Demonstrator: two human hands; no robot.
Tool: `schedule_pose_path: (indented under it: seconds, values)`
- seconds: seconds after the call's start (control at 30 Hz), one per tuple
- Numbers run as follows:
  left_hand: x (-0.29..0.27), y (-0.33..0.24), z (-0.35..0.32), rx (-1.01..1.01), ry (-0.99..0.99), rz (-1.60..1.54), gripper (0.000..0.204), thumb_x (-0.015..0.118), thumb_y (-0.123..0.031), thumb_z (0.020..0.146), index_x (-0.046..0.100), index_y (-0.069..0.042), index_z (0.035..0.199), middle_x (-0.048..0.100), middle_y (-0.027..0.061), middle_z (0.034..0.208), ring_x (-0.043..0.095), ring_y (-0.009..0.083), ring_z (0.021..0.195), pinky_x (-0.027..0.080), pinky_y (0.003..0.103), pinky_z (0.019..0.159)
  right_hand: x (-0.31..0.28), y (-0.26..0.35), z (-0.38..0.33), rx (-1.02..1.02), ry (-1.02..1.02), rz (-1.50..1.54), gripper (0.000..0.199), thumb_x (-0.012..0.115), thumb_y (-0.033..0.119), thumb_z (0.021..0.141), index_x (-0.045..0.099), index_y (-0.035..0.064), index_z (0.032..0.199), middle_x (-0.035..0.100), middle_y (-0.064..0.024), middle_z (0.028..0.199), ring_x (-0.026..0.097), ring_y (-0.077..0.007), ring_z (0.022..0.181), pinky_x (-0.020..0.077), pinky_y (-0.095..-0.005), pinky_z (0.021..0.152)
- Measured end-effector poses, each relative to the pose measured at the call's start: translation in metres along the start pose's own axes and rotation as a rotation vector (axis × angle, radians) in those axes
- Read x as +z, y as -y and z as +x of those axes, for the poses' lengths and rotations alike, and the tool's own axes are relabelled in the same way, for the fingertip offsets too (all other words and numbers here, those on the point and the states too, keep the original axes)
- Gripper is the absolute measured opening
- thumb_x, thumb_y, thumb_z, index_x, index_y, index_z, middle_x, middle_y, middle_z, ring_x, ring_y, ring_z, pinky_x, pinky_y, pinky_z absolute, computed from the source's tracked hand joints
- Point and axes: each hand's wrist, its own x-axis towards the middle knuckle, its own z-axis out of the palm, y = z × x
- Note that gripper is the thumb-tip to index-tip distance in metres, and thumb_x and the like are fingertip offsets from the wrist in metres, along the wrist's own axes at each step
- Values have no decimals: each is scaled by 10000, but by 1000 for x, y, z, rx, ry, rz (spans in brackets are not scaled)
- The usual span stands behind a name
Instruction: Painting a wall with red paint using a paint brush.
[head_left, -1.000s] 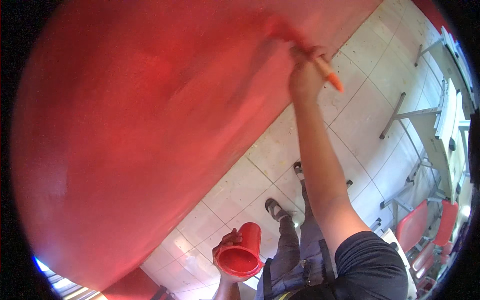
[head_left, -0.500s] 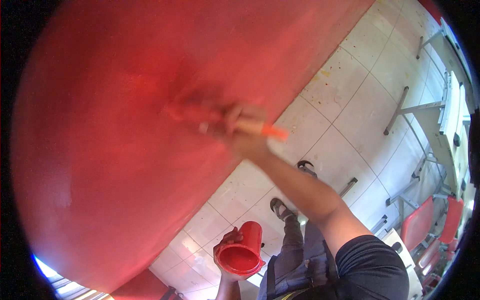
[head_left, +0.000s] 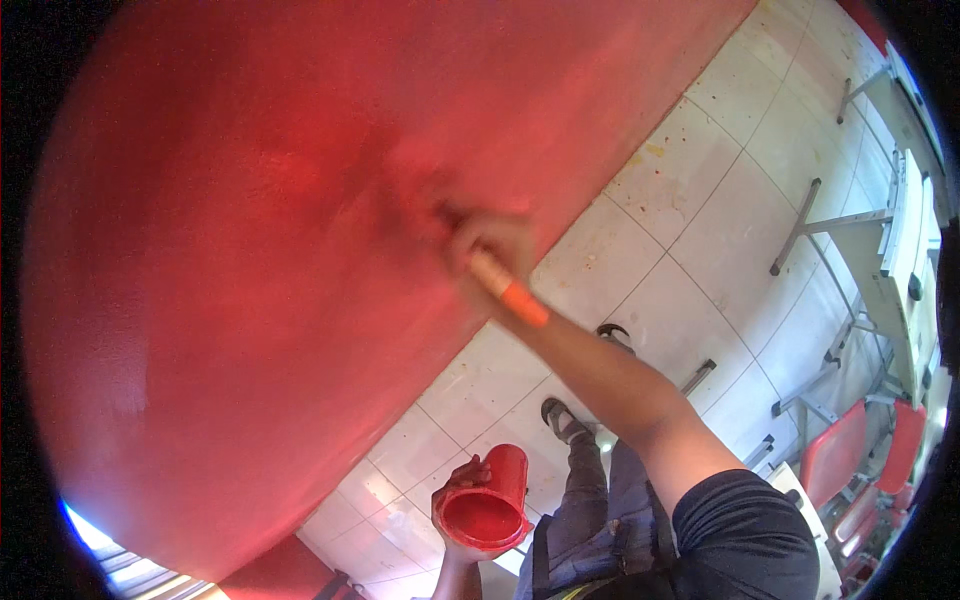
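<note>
My right hand grips a paintbrush whose handle is pale with an orange end. The handle points back along my forearm, and the bristle end, smeared by motion, is at the red wall. Low in the picture, my left hand holds a red paint container by its side. The container is tilted with its open mouth toward me, and red paint coats its inside. Glossier, wet-looking patches show on the wall left of the brush.
White floor tiles run along the wall's foot, with yellow and dark specks near it. Chairs with red seats and white-topped desks on metal legs stand along the right. My feet are below my right arm.
My right hand has turned at the wrist, swinging the brush handle's orange end down toward my forearm. The left hand and the container have barely moved.
</note>
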Motion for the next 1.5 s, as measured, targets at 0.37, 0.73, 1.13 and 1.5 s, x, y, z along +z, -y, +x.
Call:
schedule_pose_path:
  seconds: [0.37,0.73,1.13,1.5]
  values:
    - [2,-8,0,4,-43,-32,1058,1000,-280,465,381,-138,1311,601,123,1190,565,334,1169,354,584,1085,-60,11,73,80,-576,-402,209,708,-20,798,557,98,881,465,5,914,544,-183,944,501,-343,771]
    - [-17,8,-28,-19,-94,-34,1139,1002,-256,453,343,-162,1378,597,130,1204,571,339,1162,350,577,1087,17,30,-19,4,390,-236,96,611,-25,781,582,52,731,597,-103,702,631,-170,628,537,-275,706]
    - [-30,8,-46,3,-100,-48,1078,993,-298,495,332,-114,1326,544,138,1218,527,321,1194,358,533,1108,-28,15,57,-130,-535,-504,315,731,-53,800,458,62,697,564,-14,754,516,-117,678,472,-294,634]
    - [-30,9,-38,-4,-184,-110,976,999,-233,456,447,-105,1251,624,138,1161,579,346,1141,364,570,1075,41,-4,-102,56,267,-135,367,727,-111,662,459,120,566,569,-5,577,562,-160,503,490,-304,527]
